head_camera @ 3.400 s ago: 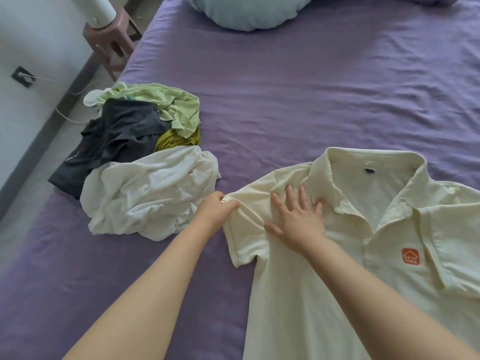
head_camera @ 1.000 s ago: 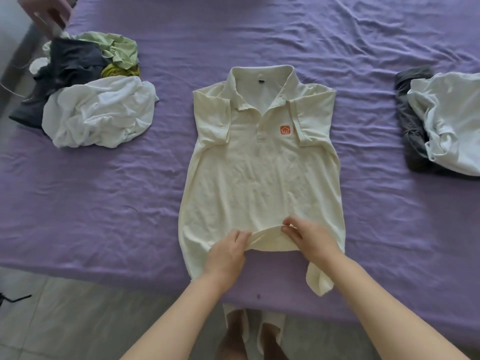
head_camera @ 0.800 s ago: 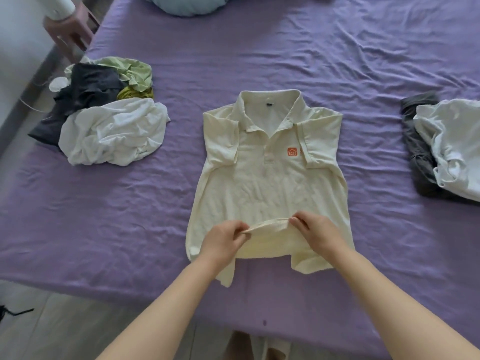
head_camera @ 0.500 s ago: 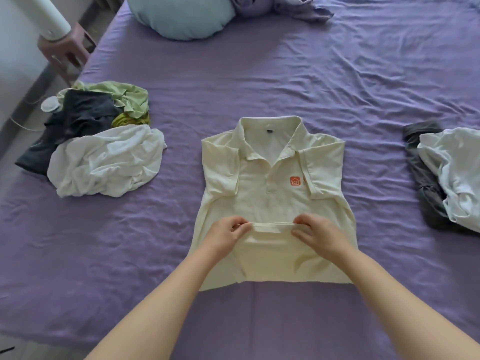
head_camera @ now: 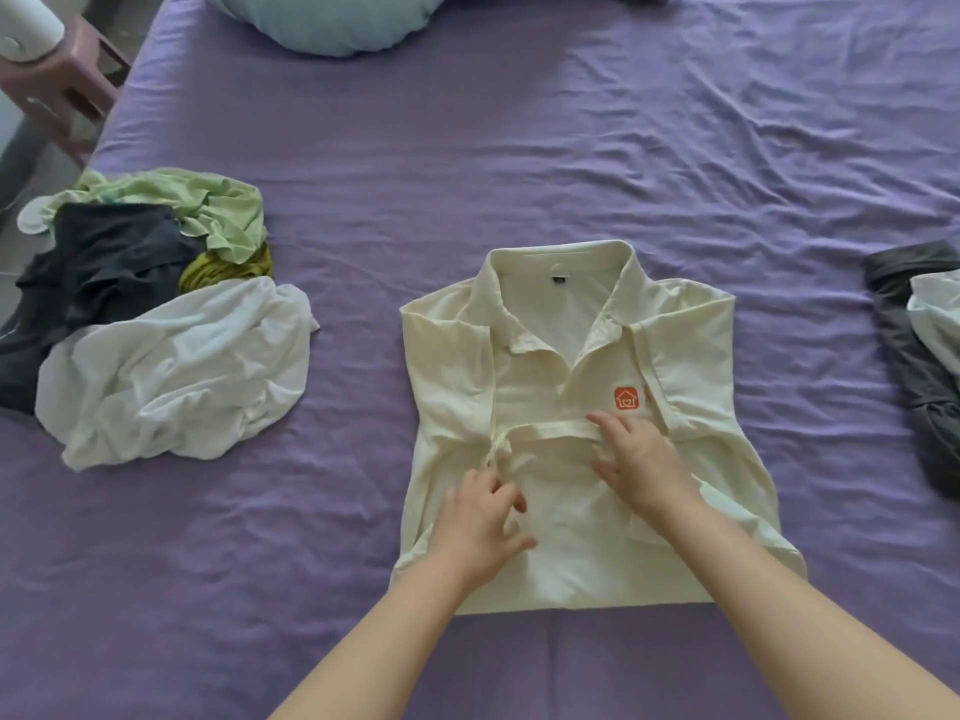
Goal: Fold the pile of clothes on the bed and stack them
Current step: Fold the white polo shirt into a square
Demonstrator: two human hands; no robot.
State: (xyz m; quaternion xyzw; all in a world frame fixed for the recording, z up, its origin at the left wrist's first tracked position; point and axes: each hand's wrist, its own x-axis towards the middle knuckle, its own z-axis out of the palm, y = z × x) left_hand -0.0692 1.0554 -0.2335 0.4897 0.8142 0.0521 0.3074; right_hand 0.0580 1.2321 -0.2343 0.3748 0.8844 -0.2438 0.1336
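Folding a cream polo shirt (head_camera: 566, 407) at the middle of the purple bed (head_camera: 519, 163), I press its turned-up hem flat with my right hand (head_camera: 641, 459), fingers straight. My left hand (head_camera: 480, 517) hovers relaxed, holding nothing. Unfolded clothes (head_camera: 156, 314) wait well apart on my left.

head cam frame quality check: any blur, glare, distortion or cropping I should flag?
Head view: soft, even daylight, no glare; only faint shadows under the left hand and right hand on the cream polo shirt. Slight motion blur on the left fingers; the orange logo stays readable. Wide-angle bowing toward the frame edges. The grey and white clothes at right are cropped by the frame.
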